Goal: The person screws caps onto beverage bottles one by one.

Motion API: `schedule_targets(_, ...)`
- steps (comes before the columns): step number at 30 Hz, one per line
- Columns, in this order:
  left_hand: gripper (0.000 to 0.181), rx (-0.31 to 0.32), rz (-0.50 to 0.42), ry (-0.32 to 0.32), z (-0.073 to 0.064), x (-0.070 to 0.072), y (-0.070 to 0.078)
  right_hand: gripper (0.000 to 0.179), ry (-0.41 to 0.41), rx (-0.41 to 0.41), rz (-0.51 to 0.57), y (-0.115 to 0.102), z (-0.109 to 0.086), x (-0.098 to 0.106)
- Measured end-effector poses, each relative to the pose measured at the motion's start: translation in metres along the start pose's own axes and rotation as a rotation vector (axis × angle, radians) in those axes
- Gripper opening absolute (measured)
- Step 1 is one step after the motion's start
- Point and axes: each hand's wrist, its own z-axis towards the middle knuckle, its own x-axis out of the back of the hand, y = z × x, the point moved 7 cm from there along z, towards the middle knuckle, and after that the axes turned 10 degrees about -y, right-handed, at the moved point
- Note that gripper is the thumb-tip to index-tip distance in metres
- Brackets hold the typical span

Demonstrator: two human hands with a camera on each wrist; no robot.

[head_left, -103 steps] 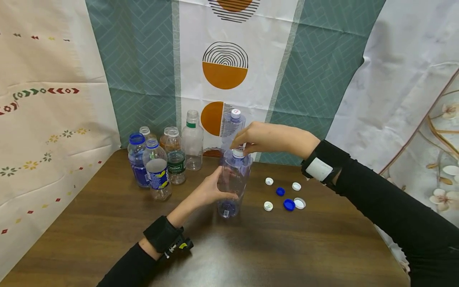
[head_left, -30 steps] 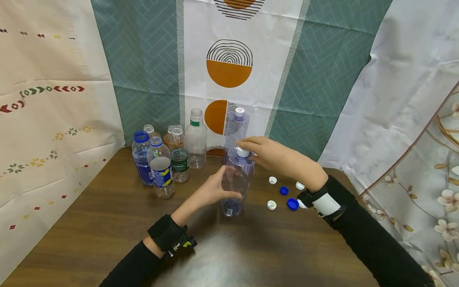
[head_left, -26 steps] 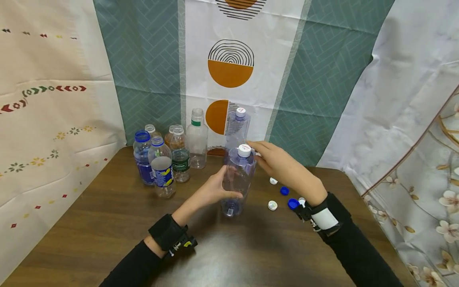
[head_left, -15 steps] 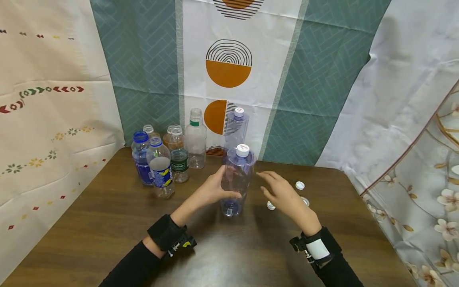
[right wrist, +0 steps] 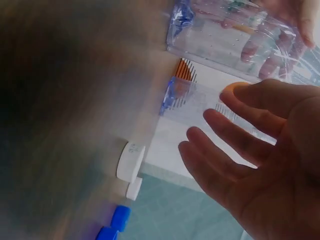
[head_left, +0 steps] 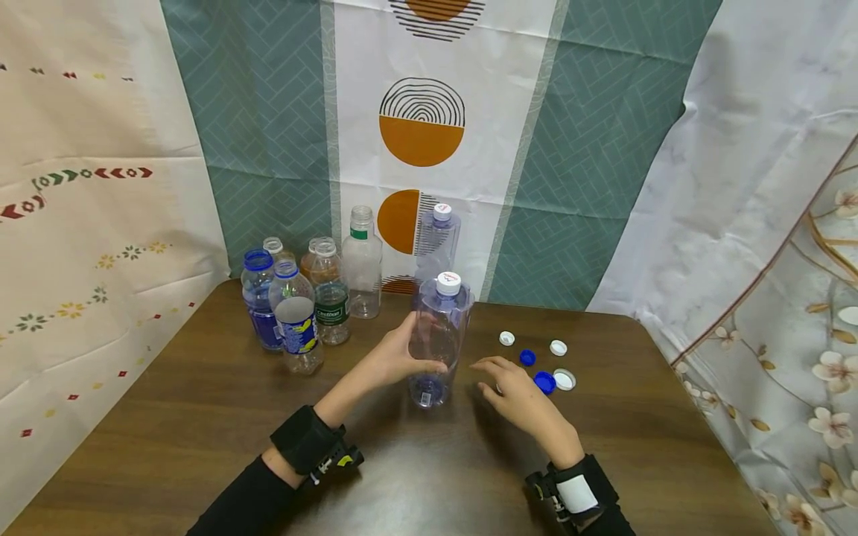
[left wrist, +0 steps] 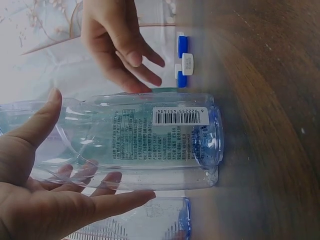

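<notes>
A clear purplish plastic bottle (head_left: 442,327) stands upright on the table, with a white cap (head_left: 448,283) on its mouth. My left hand (head_left: 392,361) holds its body from the left, thumb on the near side and fingers behind. In the left wrist view, the bottle (left wrist: 135,135) shows printed text and a barcode. My right hand (head_left: 519,398) is to the right of the bottle, low over the table, fingers loosely bent and holding nothing. It partly hides a white cap beneath it. The right wrist view shows the right hand's fingers (right wrist: 225,145) spread apart.
A similar capped bottle (head_left: 439,238) stands behind. Several uncapped bottles, including a blue-labelled bottle (head_left: 298,335) and a green-labelled bottle (head_left: 331,301), cluster at the back left. Loose caps lie at right: a blue cap (head_left: 544,383), a white cap (head_left: 558,348) and others. A patterned cloth (head_left: 422,45) hangs behind.
My right hand has let go of the white cap on the bottle and moved down and right toward the table, its fingers loosening. The left hand has stayed on the bottle.
</notes>
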Motion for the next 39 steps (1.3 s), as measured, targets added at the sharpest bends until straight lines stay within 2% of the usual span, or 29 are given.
schedule_targets(6, 0.078, 0.000, -0.019, -0.001, 0.000, -0.001, -0.001, 0.027, 0.018, 0.013, 0.006, 0.002, -0.003, 0.001)
schedule_targets(14, 0.079, -0.009, -0.034, 0.000, 0.003, -0.002, 0.000, 0.026, -0.026, 0.020, 0.012, 0.006, -0.004, 0.000)
schedule_targets(19, 0.080, -0.024, -0.020, -0.001, 0.007, -0.009, 0.002, 0.026, -0.015, 0.020, 0.016, 0.009, -0.007, 0.004)
schedule_targets(23, 0.085, -0.028, -0.027, 0.022, 0.013, -0.014, 0.003, 0.026, -0.009, 0.024, 0.013, 0.010, -0.009, 0.007)
schedule_targets(28, 0.086, -0.037, -0.017, 0.050, 0.024, -0.014, 0.006, 0.026, 0.005, 0.019, 0.006, 0.011, -0.009, 0.010)
schedule_targets(33, 0.085, -0.069, 0.016, 0.088, 0.037, -0.005, 0.014, 0.027, 0.003, 0.008, 0.012, 0.010, -0.009, 0.011)
schedule_targets(39, 0.083, -0.063, -0.112, 0.119, 0.070, 0.003, 0.014, 0.027, -0.009, -0.001, 0.025, 0.009, -0.008, 0.011)
